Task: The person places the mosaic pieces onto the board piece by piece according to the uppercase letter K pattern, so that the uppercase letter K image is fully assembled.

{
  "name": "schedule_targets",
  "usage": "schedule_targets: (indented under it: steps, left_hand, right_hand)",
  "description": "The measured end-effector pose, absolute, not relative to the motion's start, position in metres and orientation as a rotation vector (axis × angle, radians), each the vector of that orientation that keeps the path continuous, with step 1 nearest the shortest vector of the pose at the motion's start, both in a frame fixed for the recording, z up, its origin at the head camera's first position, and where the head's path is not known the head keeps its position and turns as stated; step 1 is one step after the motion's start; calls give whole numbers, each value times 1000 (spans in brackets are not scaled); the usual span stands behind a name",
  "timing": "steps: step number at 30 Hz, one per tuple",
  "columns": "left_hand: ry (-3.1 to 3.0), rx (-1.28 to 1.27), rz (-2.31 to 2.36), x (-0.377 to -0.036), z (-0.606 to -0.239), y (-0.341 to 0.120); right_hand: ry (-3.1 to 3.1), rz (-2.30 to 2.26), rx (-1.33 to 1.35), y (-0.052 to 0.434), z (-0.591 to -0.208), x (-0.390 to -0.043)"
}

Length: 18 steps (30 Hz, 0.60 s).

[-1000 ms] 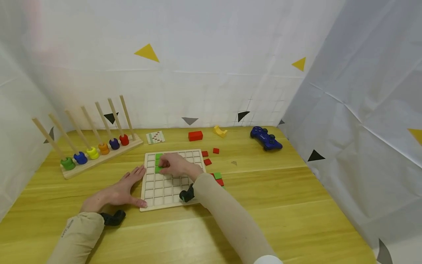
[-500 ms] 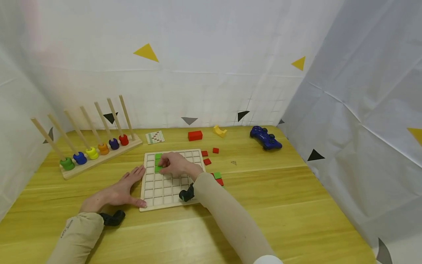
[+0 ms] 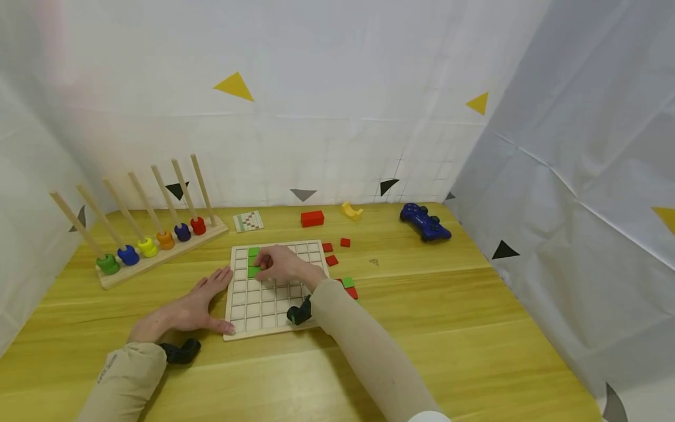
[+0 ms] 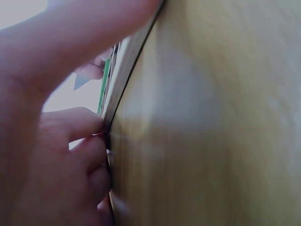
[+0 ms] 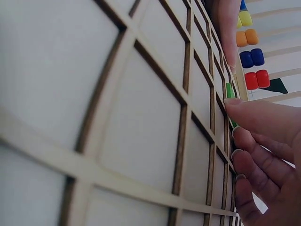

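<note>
A wooden grid board (image 3: pixel 263 305) lies on the yellow table. Green tiles (image 3: pixel 254 252) sit in its second column near the far edge. My right hand (image 3: pixel 262 266) reaches over the board, and its fingertips (image 5: pixel 233 101) touch a green tile (image 5: pixel 229 92) lying in a cell. Whether the thumb grips that tile is hidden. My left hand (image 3: pixel 203 299) lies flat on the table against the board's left edge, thumb by the near left corner. In the left wrist view the fingers (image 4: pixel 70 155) press against the board's rim (image 4: pixel 127 70).
A peg rack with coloured rings (image 3: pixel 153 240) stands at the left. Behind the board lie a pattern card (image 3: pixel 248 220), a red block (image 3: pixel 312 218), a yellow piece (image 3: pixel 351 210) and a blue game controller (image 3: pixel 425 221). Loose red tiles (image 3: pixel 331 259) and a green tile (image 3: pixel 348 282) lie right of the board. White cloth walls surround the table.
Hardly anything: my right hand stays on the green tile with only slight finger shifts, and my left hand keeps its place at the board's edge.
</note>
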<state>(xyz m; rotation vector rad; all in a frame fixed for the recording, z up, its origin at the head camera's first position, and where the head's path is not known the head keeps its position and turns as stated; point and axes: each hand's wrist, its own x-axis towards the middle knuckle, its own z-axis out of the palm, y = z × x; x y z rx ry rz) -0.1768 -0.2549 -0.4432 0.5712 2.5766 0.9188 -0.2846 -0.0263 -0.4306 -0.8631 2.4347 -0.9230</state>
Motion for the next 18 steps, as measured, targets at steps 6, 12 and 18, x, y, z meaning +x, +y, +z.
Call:
schedule_targets:
  steps: [6,12,18]
  left_hand:
    - [2571,563,918,-176,-443,-254]
    - [2575,570,918,-176,-443,-254]
    - [2580,573,916,-176,-443,-254]
  right_hand:
    - [2423,-940,-866,-26,-434,-286]
    - [2403,-969,-859,-26,-435,-287]
    - [2406,-974,-860,-26,-437,-288]
